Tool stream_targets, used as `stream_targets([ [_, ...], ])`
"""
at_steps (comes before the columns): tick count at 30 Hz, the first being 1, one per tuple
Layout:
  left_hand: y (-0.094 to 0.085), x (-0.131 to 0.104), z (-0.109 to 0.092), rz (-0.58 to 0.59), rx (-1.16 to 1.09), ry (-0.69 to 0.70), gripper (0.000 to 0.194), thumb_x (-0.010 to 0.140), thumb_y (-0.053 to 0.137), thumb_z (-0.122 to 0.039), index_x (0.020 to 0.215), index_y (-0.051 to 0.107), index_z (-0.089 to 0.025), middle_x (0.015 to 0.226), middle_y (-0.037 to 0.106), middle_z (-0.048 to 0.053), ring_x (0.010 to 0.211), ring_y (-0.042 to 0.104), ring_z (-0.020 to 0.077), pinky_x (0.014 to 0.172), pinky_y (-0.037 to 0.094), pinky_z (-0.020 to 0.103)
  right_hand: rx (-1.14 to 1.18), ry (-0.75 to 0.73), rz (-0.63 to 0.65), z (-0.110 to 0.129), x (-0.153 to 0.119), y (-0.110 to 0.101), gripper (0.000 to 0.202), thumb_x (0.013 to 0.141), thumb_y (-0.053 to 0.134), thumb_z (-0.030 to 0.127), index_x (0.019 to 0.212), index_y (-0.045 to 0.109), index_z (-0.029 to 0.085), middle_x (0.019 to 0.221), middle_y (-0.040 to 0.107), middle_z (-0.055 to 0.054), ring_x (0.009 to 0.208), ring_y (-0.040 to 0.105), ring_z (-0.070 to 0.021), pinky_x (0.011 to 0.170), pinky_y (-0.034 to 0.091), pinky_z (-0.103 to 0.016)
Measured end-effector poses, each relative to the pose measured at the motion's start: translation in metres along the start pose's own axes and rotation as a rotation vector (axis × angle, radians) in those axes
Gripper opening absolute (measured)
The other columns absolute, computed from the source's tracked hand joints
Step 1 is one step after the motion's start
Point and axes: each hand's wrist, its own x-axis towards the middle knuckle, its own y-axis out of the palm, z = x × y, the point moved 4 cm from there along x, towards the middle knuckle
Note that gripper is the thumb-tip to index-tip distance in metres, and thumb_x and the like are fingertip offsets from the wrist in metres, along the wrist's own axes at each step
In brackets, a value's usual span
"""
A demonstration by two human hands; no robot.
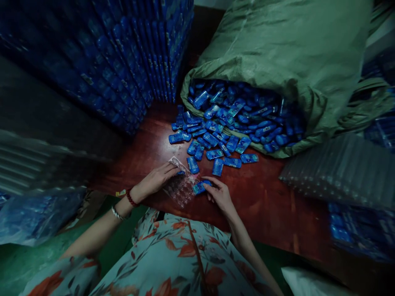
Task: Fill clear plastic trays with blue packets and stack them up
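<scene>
A clear plastic blister tray [182, 191] with rows of moulded pockets lies tilted on the near edge of the reddish-brown table [256, 197]. My left hand [158, 177] grips its left side, fingers reaching over the upper part. Beside those fingertips a bit of a small blue pack [180, 173] shows; the rest of it is hidden. Between the thumb and fingers of my right hand [219, 193] is another small blue pack [200, 187], held at the tray's right side. Loose blue packs [214, 154] are scattered just beyond both hands.
A large green woven sack [277, 45] lies with its mouth towards me, full of blue packs [262, 117]. Tall stacks of filled blue trays [123, 53] rise at the left. Stacked clear trays [342, 172] stand at the right, others [40, 160] at the left.
</scene>
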Motion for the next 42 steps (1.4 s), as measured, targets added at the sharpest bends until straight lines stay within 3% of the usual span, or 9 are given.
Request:
stream_targets([
  [7, -0.006, 0.008, 0.006, -0.043, 0.014, 0.032, 0.04, 0.088, 0.039, -0.006, 0.125, 0.046, -0.018, 0.118, 0.055, 0.01, 0.117, 0.046, 0.0214, 0.096, 0.045, 0.04, -0.03, 0.017, 0.161, 0.006, -0.008, 0.013, 0.043, 0.067, 0.068, 0.033, 0.106, 0.056, 0.02, 0.056, 0.056, 0.007, 0.045, 0.055, -0.01, 0.042, 0.044, -0.02],
  [14, -0.007, 0.014, 0.017, 0.031, 0.017, -0.003, 0.039, 0.088, 0.038, -0.007, 0.123, 0.048, -0.019, 0.117, 0.055, 0.009, 0.115, 0.047, 0.021, 0.098, 0.043, 0.042, -0.396, -0.254, 0.025, 0.024, -0.021, 0.04, 0.027, 0.08, 0.06, 0.04, 0.101, 0.063, 0.023, 0.061, 0.059, 0.004, 0.053, 0.057, -0.0109, 0.055, 0.045, -0.021],
  [18, -0.013, 0.014, 0.017, 0.046, 0.022, 0.0, 0.036, 0.089, 0.038, -0.008, 0.12, 0.05, -0.019, 0.116, 0.056, 0.009, 0.112, 0.047, 0.0208, 0.097, 0.043, 0.04, -0.653, -0.315, 0.063, 0.016, -0.014, 0.055, 0.028, 0.087, 0.051, 0.041, 0.105, 0.062, 0.022, 0.076, 0.067, -0.001, 0.068, 0.061, -0.0143, 0.065, 0.044, -0.023],
  [22, -0.015, 0.008, 0.014, 0.065, 0.036, -0.038, 0.037, 0.087, 0.038, -0.007, 0.121, 0.049, -0.018, 0.109, 0.057, 0.009, 0.102, 0.049, 0.0199, 0.088, 0.047, 0.036, -0.909, -0.28, 0.117, 0.021, -0.005, 0.041, 0.028, 0.091, 0.044, 0.04, 0.104, 0.06, 0.021, 0.096, 0.066, -0.006, 0.086, 0.062, -0.0172, 0.071, 0.043, -0.025],
  [25, -0.015, 0.002, 0.011, 0.059, 0.084, -0.058, 0.039, 0.085, 0.037, -0.003, 0.12, 0.049, -0.017, 0.105, 0.057, 0.009, 0.096, 0.049, 0.0196, 0.084, 0.047, 0.034, -1.071, -0.214, 0.164, 0.032, -0.001, 0.027, 0.029, 0.092, 0.043, 0.041, 0.1, 0.06, 0.019, 0.1, 0.064, -0.007, 0.088, 0.062, -0.0186, 0.069, 0.042, -0.025],
  [33, -0.007, 0.009, 0.001, 0.119, 0.135, -0.069, 0.032, 0.085, 0.041, -0.007, 0.115, 0.05, -0.016, 0.102, 0.056, 0.009, 0.094, 0.048, 0.021, 0.083, 0.046, 0.034, -1.148, -0.152, 0.289, 0.042, -0.003, 0.021, 0.03, 0.092, 0.044, 0.04, 0.108, 0.057, 0.019, 0.089, 0.068, -0.008, 0.085, 0.064, -0.0221, 0.066, 0.039, -0.026],
  [36, -0.003, 0.014, 0.002, 0.141, 0.123, -0.04, 0.032, 0.084, 0.044, -0.007, 0.114, 0.05, -0.016, 0.103, 0.056, 0.009, 0.096, 0.047, 0.0216, 0.083, 0.046, 0.035, -1.02, -0.273, 0.248, 0.052, -0.009, 0.022, 0.029, 0.092, 0.044, 0.034, 0.116, 0.053, 0.021, 0.095, 0.068, -0.006, 0.088, 0.063, -0.0201, 0.071, 0.041, -0.026],
  [38, -0.002, 0.016, 0.003, 0.125, 0.112, -0.036, 0.034, 0.084, 0.041, -0.005, 0.114, 0.05, -0.016, 0.103, 0.056, 0.009, 0.097, 0.047, 0.0215, 0.083, 0.046, 0.035, -0.929, -0.366, 0.154, 0.059, -0.009, 0.026, 0.029, 0.093, 0.04, 0.029, 0.12, 0.05, 0.023, 0.102, 0.066, -0.005, 0.093, 0.062, -0.0189, 0.075, 0.042, -0.026],
  [42, 0.0, 0.016, 0.003, 0.065, 0.112, -0.061, 0.038, 0.083, 0.037, -0.001, 0.116, 0.05, -0.015, 0.103, 0.057, 0.009, 0.096, 0.048, 0.0213, 0.083, 0.047, 0.035, -0.997, -0.423, -0.024, 0.064, 0.006, 0.039, 0.033, 0.093, 0.037, 0.026, 0.124, 0.048, 0.02, 0.106, 0.062, -0.008, 0.093, 0.059, -0.0201, 0.075, 0.045, -0.028],
])
